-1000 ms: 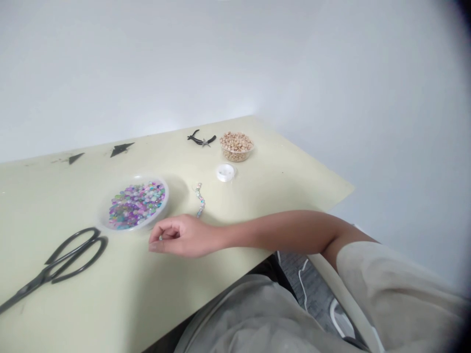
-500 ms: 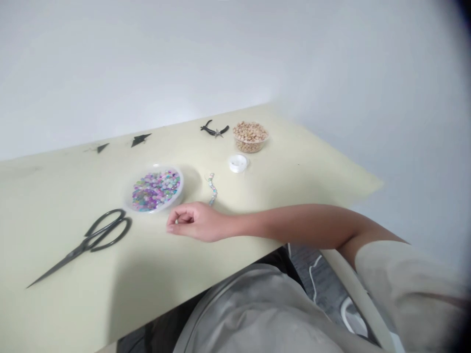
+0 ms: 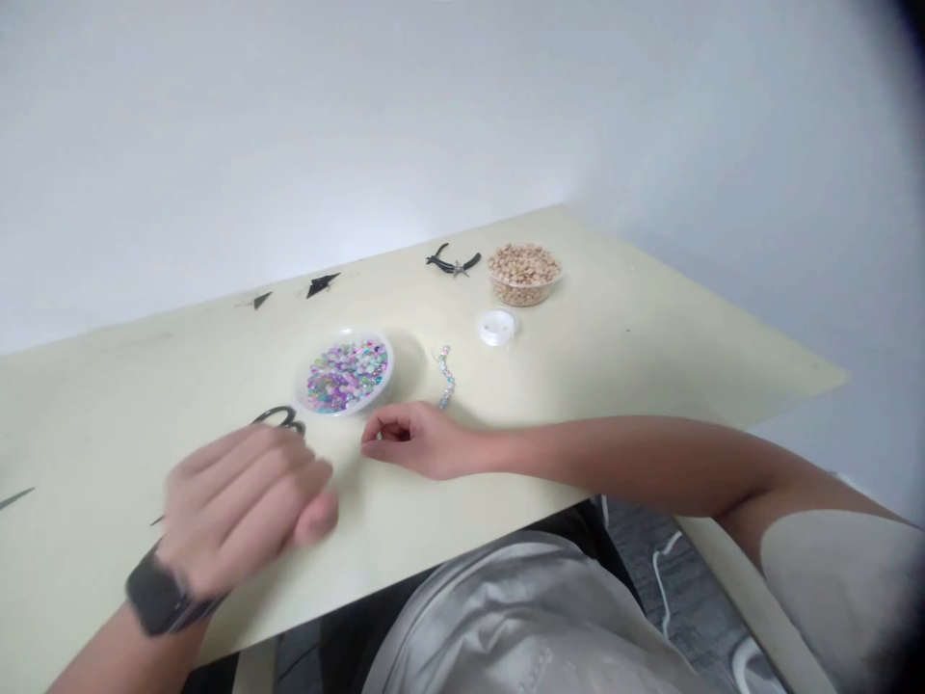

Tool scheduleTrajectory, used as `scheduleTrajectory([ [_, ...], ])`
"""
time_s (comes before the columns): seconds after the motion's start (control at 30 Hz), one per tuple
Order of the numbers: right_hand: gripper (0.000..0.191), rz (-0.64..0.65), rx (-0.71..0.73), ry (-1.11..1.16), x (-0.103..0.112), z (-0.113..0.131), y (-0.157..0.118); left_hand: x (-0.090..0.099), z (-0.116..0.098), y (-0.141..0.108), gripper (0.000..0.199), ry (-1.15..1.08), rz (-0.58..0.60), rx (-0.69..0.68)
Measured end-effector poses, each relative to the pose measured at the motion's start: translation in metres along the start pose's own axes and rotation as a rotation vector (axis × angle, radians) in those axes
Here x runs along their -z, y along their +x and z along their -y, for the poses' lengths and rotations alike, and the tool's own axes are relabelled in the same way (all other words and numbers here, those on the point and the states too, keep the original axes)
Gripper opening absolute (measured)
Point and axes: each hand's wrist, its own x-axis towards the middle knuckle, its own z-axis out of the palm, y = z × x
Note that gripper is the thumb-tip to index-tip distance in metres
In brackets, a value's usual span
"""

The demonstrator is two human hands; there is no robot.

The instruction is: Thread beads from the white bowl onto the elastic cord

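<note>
My right hand rests on the pale green table, its fingers curled, with a tiny glinting bead apparently pinched at the fingertips. A short strand of strung beads lies just beyond it. My left hand, blurred and wearing a black watch, hovers over black scissors and hides most of them. Nearest my right hand, a round plastic dish holds many purple, blue and green beads.
Farther back on the table are a tub of tan beads, a spool of white cord, black pliers, and black triangular scraps. The table's near edge runs above my lap, and a wall stands behind.
My left hand has entered the view and now covers the scissors. The whole scene has shifted right and farther from me as my head turned; my right hand stays by the bead strand.
</note>
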Motion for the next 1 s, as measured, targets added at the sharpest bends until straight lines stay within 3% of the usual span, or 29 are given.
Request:
scheduleTrajectory([
  [0.07,0.028,-0.004,0.013,0.03,-0.002,-0.002,0.001,-0.008,0.017,-0.003,0.004,0.161,-0.04,-0.104],
  [0.1,0.028,-0.004,0.022,0.054,-0.003,-0.002,0.002,-0.013,0.025,-0.004,0.011,0.201,-0.054,-0.1],
  [0.17,0.028,-0.006,0.037,0.115,-0.004,-0.003,0.002,-0.021,0.035,-0.007,0.036,0.193,0.017,-0.076],
  [0.23,0.026,-0.017,0.043,0.178,-0.005,-0.002,0.001,-0.026,0.038,-0.01,0.045,0.154,0.118,-0.04],
  [0.33,0.025,-0.026,0.058,0.208,-0.003,0.004,-0.003,-0.029,0.032,-0.012,0.036,0.142,0.196,-0.042],
  [0.5,0.027,-0.053,0.076,0.203,0.0,0.01,-0.006,-0.033,0.024,-0.011,0.01,0.163,0.179,-0.056],
  [0.73,0.025,-0.096,0.095,0.147,-0.001,0.01,-0.005,-0.038,0.019,-0.01,0.015,0.144,0.164,-0.066],
  [0.8,0.016,-0.189,0.168,-0.028,-0.001,0.014,-0.007,-0.04,0.017,-0.01,0.013,0.125,0.118,-0.024],
  [0.9,0.007,-0.369,0.444,-0.33,0.005,0.028,-0.017,-0.043,0.014,-0.012,0.007,0.087,-0.013,0.042],
  [1.0,0.003,-0.42,0.661,-0.427,0.022,0.045,-0.033,-0.046,0.015,-0.014,0.006,0.081,-0.101,0.065],
])
